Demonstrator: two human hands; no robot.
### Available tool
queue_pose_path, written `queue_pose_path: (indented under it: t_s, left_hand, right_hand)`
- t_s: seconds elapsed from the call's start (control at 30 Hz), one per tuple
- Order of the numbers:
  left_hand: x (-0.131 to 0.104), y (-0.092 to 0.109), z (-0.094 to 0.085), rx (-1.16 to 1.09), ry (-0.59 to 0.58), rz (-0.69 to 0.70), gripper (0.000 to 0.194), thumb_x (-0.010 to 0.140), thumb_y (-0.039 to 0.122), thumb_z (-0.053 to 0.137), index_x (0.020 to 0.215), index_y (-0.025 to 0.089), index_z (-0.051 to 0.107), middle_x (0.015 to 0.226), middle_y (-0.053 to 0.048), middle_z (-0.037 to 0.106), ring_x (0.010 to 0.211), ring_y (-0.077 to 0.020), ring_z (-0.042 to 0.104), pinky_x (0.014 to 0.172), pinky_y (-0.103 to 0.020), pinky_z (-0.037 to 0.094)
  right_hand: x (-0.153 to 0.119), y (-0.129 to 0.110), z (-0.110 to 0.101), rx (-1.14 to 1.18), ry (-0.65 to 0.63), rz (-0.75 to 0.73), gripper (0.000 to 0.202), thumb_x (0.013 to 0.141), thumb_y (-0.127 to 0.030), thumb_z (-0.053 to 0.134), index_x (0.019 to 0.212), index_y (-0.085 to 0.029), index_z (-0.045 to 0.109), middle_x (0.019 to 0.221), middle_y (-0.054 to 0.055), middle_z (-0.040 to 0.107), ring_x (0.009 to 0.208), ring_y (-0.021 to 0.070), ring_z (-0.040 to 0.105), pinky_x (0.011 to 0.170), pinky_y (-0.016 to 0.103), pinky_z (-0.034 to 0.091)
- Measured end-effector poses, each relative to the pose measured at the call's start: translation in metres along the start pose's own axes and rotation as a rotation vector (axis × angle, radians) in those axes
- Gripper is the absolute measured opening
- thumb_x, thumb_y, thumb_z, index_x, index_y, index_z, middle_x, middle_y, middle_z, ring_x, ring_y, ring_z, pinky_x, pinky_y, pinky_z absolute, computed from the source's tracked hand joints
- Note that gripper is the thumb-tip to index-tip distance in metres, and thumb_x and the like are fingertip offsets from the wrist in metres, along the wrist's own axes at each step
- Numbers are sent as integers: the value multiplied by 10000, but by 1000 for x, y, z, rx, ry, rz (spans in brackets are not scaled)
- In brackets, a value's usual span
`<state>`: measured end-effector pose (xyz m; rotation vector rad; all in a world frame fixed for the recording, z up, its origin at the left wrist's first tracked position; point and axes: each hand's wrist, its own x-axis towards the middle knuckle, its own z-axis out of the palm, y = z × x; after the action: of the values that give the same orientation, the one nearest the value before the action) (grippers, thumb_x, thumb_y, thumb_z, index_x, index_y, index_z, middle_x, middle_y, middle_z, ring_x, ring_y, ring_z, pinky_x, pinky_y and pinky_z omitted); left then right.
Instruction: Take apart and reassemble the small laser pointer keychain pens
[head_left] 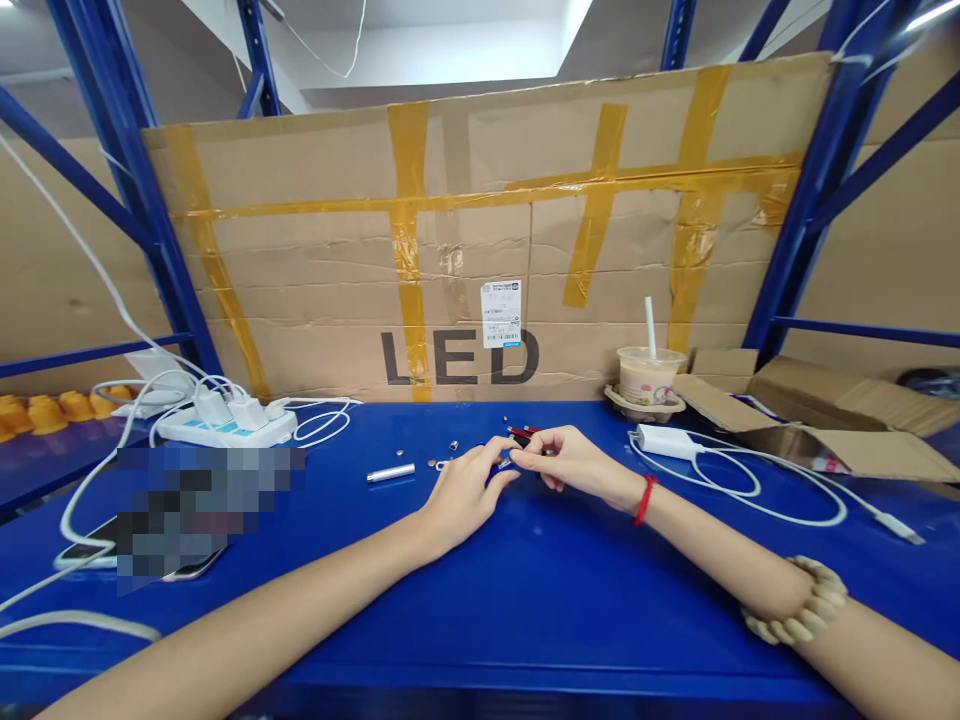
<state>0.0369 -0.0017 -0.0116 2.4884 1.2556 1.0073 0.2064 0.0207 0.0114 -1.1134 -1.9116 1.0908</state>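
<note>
Working neatly in the head view calls, I judge, for a light fingertip pinch low over the smooth blue bench [450, 610]. The bare left hand [466, 490] and bare right hand [576, 460] nearly meet, fingers bent; whether either grasps anything, I cannot tell. Small red-and-black pieces [520, 437] sit by the right fingertips. The slim silver cylindrical tube [391, 473] lies left of the left hand; short sideways moves should avoid rolling it.

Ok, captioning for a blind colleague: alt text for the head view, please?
Left hand and right hand close together among small parts on a blue surface. A silver tube lies to their left; taped cardboard marked LED behind.
</note>
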Motion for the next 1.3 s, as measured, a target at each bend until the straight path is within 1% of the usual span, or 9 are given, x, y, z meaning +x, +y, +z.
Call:
queue_pose_path:
  t_s: [0.1,0.27,0.53,0.77,0.87,1.03,1.17,1.3]
  left_hand:
    - [0,1,-1,10,-13,7,200,855,268,396,1024,248,500,920,-11,621,849,-166,572,750,-271,433]
    - [1,5,-4,-5,-28,-14,204,868,274,362,1003,249,512,817,5,614,777,-150,567,710,-250,423]
    - [1,7,-4,40,-42,-50,174,869,289,351,920,228,506,820,-12,610,776,-160,571,672,-238,418]
    - [2,11,-6,87,-40,-69,174,883,296,311,923,235,469,815,2,621,757,-161,587,645,-238,403]
    - [3,12,-6,113,-40,-78,187,886,305,301,896,233,474,808,4,632,753,-165,595,628,-237,393]
    - [3,12,-8,135,-49,-94,192,879,319,311,869,241,486,807,10,642,752,-167,602,607,-231,385]
    - [4,14,-8,147,-55,-122,198,877,318,310,890,247,494,786,10,643,733,-170,605,573,-225,375]
    - [4,15,-8,141,-62,-124,198,873,312,315,890,247,501,781,10,640,738,-168,602,582,-225,382]
  right_hand:
    - [1,2,0,22,-6,-19,407,624,-535,627,601,-141,531,427,-50,465,376,43,406,380,169,307]
    - [2,4,2,39,0,-43,408,638,-540,615,589,-147,517,408,-57,453,363,43,400,375,170,298]
    - [1,1,6,75,8,-2,446,598,-573,626,573,-163,452,403,-68,454,357,43,399,381,169,298]
    - [-1,-5,9,165,22,20,455,603,-583,618,584,-167,435,394,-80,436,354,37,392,384,164,305]
    - [-2,-7,10,191,5,26,455,617,-587,605,589,-171,424,401,-82,434,357,40,410,379,161,300]
    - [1,-2,9,184,-38,34,450,633,-588,594,602,-167,438,413,-79,438,363,40,424,373,154,307]
    - [4,2,8,177,-32,31,441,628,-576,606,604,-166,446,420,-78,443,366,39,429,372,150,320]
    - [3,1,8,168,-32,35,438,624,-570,614,602,-167,444,421,-80,437,362,38,428,363,148,317]
